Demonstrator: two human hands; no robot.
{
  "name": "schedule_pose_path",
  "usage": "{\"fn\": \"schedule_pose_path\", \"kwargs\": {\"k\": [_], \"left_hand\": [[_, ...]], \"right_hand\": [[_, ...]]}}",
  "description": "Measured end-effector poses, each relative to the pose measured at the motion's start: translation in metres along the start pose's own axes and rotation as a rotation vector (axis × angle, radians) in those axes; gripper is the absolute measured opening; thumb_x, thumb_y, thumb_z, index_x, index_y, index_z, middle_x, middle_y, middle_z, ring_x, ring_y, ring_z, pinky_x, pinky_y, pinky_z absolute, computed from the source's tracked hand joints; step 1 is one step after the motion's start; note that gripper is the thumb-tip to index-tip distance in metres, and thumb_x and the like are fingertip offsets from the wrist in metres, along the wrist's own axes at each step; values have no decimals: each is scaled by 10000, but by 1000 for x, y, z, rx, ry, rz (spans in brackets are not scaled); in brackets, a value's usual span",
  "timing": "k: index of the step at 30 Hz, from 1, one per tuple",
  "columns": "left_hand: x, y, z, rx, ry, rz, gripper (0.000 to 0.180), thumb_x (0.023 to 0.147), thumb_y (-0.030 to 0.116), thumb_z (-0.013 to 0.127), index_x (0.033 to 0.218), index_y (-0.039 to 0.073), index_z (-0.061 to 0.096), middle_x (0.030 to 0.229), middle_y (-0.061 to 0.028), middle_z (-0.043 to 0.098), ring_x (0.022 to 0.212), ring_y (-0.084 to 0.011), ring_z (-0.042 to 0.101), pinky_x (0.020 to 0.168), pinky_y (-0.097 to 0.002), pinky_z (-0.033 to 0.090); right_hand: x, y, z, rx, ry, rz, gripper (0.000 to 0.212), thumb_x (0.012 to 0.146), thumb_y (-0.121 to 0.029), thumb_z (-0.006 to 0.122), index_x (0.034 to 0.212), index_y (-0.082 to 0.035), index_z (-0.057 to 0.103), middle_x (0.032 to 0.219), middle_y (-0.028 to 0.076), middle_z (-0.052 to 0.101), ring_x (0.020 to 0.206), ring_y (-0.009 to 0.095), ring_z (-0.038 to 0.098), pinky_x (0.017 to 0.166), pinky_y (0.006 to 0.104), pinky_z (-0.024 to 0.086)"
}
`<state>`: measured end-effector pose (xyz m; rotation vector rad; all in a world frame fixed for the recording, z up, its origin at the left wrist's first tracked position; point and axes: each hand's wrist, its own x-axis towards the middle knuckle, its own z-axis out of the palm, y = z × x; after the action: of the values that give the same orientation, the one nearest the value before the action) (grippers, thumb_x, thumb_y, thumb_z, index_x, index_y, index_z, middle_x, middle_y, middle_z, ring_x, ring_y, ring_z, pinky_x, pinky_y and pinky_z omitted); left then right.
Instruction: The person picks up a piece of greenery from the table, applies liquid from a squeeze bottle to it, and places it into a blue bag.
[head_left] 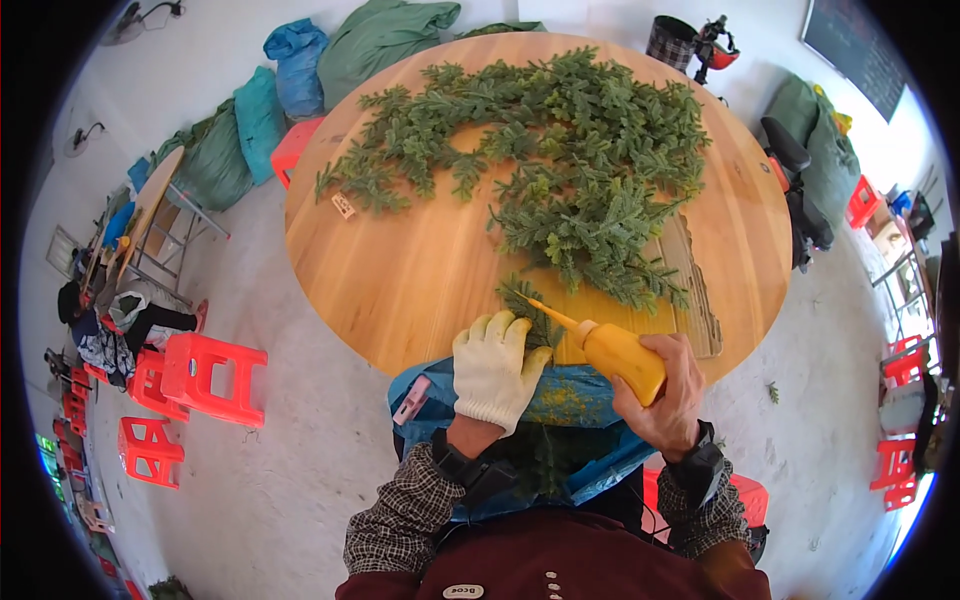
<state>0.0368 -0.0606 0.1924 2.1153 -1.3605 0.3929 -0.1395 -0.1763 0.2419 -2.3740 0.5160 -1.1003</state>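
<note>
My left hand (496, 366), in a white glove with yellowed fingertips, is closed on a small green artificial fir sprig (537, 318) at the table's near edge. My bare right hand (664, 394) grips a yellow squeeze bottle (622, 357). Its long thin nozzle points up and left, with the tip over the sprig; I cannot tell whether they touch. A big heap of similar green sprigs (600, 150) covers the far and right part of the round wooden table (400, 290). Below my hands a blue plastic bag (580, 400) lies open in my lap, with dark greenery inside.
A cardboard sheet (690, 280) lies under the heap's right side. A pink clip (411, 399) sits on the bag's left edge. Red stools (212, 375) and a seated person (125, 335) are at the left. Stuffed green sacks (375, 50) line the back wall.
</note>
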Motion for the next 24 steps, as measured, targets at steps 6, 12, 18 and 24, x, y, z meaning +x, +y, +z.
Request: {"fn": "schedule_pose_path", "kwargs": {"k": [6, 12, 18, 24], "left_hand": [[-1, -1, -1, -31, -31, -41, 400, 748, 274, 724, 1066, 64, 603, 1099, -108, 600, 1057, -324, 549, 894, -451, 406], [-1, -1, 0, -38, -33, -47, 396, 750, 279, 719, 1061, 62, 605, 1092, -107, 600, 1053, -324, 552, 894, -451, 405], [-2, -2, 2, -40, -13, -33, 393, 749, 283, 718, 1053, 58, 611, 1091, -106, 600, 1052, -323, 553, 895, -449, 405], [-1, -3, 3, -19, 5, 1, 403, 754, 292, 710, 1061, 51, 612, 1080, -93, 591, 1042, -300, 540, 875, -442, 403]], "right_hand": [[-3, -15, -13, -50, -23, -9, 471, 657, -68, 748, 1065, -26, 517, 867, 172, 565, 718, 330, 577, 636, 380, 482], [-11, -23, -19, -63, -37, 12, 485, 645, -61, 748, 1069, -32, 513, 854, 174, 563, 702, 338, 580, 628, 389, 484], [-21, -25, -28, -91, -25, 1, 492, 635, -54, 745, 1067, -34, 511, 834, 173, 561, 697, 340, 589, 632, 389, 491], [-32, -24, -35, -94, -27, 34, 496, 630, -51, 743, 1069, -37, 511, 830, 173, 561, 702, 340, 594, 636, 387, 495]]}}
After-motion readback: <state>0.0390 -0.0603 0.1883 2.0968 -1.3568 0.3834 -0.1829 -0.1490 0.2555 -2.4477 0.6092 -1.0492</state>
